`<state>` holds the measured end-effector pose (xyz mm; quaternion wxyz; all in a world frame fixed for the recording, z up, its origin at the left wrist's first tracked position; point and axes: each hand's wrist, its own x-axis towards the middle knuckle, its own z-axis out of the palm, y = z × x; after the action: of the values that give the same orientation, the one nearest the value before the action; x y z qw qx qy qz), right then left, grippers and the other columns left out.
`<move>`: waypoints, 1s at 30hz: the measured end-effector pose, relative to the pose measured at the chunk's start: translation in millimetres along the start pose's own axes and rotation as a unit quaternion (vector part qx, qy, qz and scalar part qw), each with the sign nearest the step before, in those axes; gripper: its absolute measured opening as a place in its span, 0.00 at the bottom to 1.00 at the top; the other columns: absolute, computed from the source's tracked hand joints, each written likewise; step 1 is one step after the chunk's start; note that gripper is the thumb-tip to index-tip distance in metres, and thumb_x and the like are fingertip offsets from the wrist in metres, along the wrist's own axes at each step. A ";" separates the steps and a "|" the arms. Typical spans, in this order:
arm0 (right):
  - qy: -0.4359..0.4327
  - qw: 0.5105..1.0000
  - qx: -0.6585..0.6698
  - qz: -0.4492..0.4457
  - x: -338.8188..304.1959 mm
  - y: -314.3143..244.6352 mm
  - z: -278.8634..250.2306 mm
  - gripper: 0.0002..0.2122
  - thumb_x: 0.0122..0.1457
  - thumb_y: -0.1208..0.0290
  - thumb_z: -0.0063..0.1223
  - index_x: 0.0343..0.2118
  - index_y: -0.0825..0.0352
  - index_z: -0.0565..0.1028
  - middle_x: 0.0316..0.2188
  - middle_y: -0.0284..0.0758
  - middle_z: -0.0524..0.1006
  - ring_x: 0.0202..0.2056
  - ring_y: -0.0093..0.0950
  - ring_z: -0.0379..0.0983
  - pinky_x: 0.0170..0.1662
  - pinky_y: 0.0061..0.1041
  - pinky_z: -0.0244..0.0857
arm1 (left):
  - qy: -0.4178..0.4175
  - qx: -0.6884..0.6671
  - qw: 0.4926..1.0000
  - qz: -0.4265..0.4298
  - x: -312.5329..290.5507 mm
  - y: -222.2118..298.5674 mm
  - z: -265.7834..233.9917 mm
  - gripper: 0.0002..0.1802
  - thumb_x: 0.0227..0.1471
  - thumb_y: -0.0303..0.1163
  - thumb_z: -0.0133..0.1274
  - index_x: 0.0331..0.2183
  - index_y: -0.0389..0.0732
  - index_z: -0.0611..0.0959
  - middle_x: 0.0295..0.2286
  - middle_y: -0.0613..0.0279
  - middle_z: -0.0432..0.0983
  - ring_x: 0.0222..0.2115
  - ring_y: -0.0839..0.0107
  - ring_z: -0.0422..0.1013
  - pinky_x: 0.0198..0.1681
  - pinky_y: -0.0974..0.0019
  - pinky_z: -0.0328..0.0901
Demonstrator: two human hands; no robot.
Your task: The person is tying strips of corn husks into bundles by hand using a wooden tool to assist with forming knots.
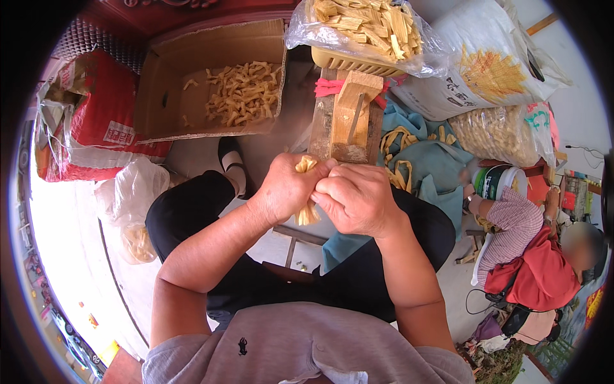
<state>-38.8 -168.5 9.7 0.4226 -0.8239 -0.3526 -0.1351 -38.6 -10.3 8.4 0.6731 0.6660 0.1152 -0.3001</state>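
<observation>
My left hand (286,189) is wrapped round a short bundle of pale yellow dried strips (307,214), which sticks out above and below the fist. Right against it, my right hand (361,200) is closed, its thumb and curled fingers meeting beside the bundle. What those fingers pinch is hidden. Both hands are held over my lap, at the near end of a narrow wooden bench (320,128). On that bench sits a wooden block (352,105) with a thin metal strip along it.
At the back left, a cardboard box (182,54) holds many short yellow pieces. A yellow basket (352,63) lined with plastic carries longer strips. Blue cloth (425,163) with loose strips lies right of the bench. Farther right are sacks (502,134) and a seated person (534,269).
</observation>
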 end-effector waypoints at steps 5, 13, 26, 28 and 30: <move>0.029 0.996 0.079 0.022 4.4 5.8 -26.5 0.10 0.48 0.72 0.62 0.19 0.64 0.70 0.12 0.31 0.69 0.13 0.31 0.66 0.17 0.27 0.57 | -0.383 0.148 0.910 -0.060 -17.9 12.6 -7.3 0.14 0.50 0.40 0.57 0.28 0.37 0.83 0.17 0.68 0.74 0.19 0.80 0.68 0.24 0.71 0.64; -0.062 0.877 0.289 0.377 1.7 -17.0 -19.8 0.06 0.58 0.76 0.51 0.25 0.71 0.76 0.18 0.31 0.72 0.22 0.17 0.67 0.26 0.19 0.61 | -0.177 0.249 0.884 0.354 -24.7 30.0 -27.6 0.14 0.46 0.34 0.59 0.36 0.40 0.81 0.24 0.61 0.73 0.23 0.70 0.70 0.26 0.68 0.66; 0.153 0.744 0.485 0.433 -7.5 -16.9 5.2 0.08 0.59 0.71 0.53 0.34 0.71 0.76 0.24 0.34 0.76 0.20 0.14 0.64 0.22 0.12 0.56 | 0.076 0.356 0.804 0.470 -10.1 12.2 -20.9 0.16 0.36 0.23 0.62 0.34 0.36 0.82 0.39 0.55 0.76 0.32 0.59 0.76 0.33 0.65 0.72; 0.100 0.826 0.377 0.406 -12.3 -15.3 3.2 0.09 0.60 0.69 0.52 0.35 0.71 0.76 0.24 0.33 0.77 0.22 0.17 0.68 0.24 0.17 0.62 | 0.006 0.332 0.863 0.381 -11.1 16.7 -24.0 0.16 0.37 0.20 0.61 0.35 0.36 0.82 0.41 0.54 0.76 0.35 0.56 0.76 0.37 0.64 0.71; 0.032 0.892 0.252 0.374 -13.3 -15.3 0.3 0.09 0.59 0.68 0.53 0.34 0.71 0.75 0.23 0.34 0.77 0.21 0.21 0.70 0.25 0.20 0.64 | -0.026 0.349 0.874 0.337 -7.2 6.1 -27.2 0.15 0.38 0.19 0.59 0.34 0.35 0.81 0.44 0.53 0.74 0.38 0.54 0.75 0.39 0.63 0.70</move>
<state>-59.0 -168.4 11.7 0.6464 -0.7559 -0.0273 0.1001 -34.2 17.4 15.1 0.4601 0.8480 -0.2463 -0.0925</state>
